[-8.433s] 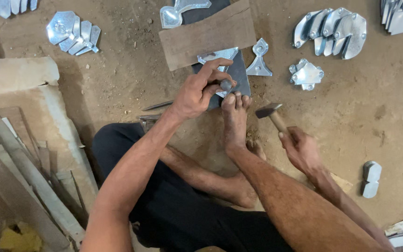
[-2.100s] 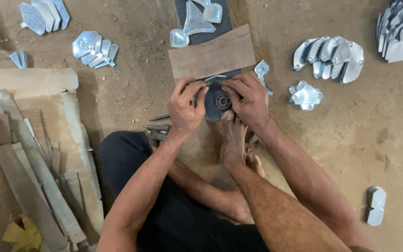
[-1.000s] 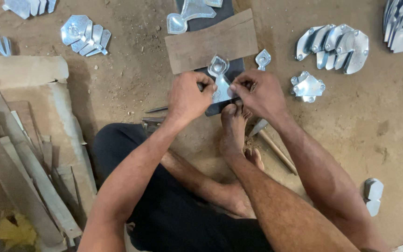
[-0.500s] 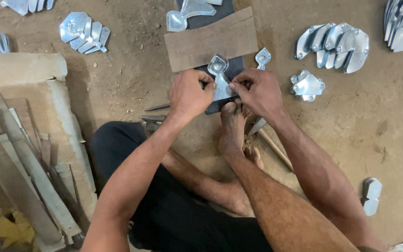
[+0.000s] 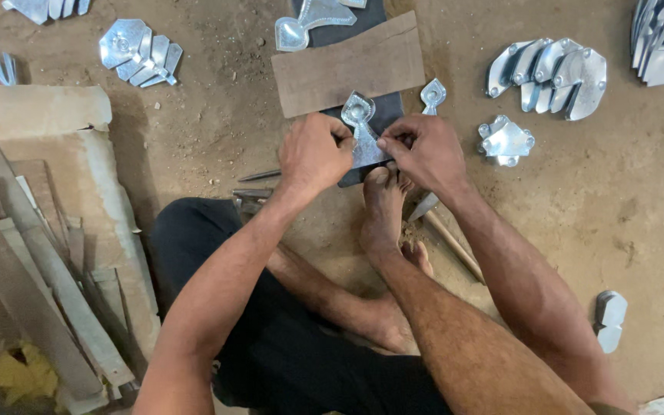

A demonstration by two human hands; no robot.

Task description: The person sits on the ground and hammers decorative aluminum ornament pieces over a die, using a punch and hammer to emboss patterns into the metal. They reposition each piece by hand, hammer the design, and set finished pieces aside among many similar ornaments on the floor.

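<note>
- Hands meet over a small metal piece (image 5: 363, 137), a silvery stamped part with a rounded head and a flared lower end.
- Left hand (image 5: 315, 154) is curled into a near fist, its fingertips pinching the piece's left edge.
- Right hand (image 5: 423, 151) is curled the same way, thumb and fingers nipping the right edge; both hands are closed on the one piece.
- Piece lies on a dark block (image 5: 382, 115) on the dirt floor (image 5: 639, 200), its head pointing away from the person.
- Bare foot (image 5: 383, 207) rests just below the block, toes touching its near edge.
- Brown board (image 5: 347, 65) lies across the block's far part, just beyond the piece.
- Second, smaller metal piece (image 5: 433, 94) sits just right of the block.
- Hammer (image 5: 443, 230) lies on the floor beside the foot, under the right forearm.
- Stacks of shiny stamped plates (image 5: 551, 69) lie fanned out to the right, and another stack (image 5: 136, 48) to the upper left, both well apart from the hands.
- Flat strips of wood (image 5: 32, 269) are piled at the left.
</note>
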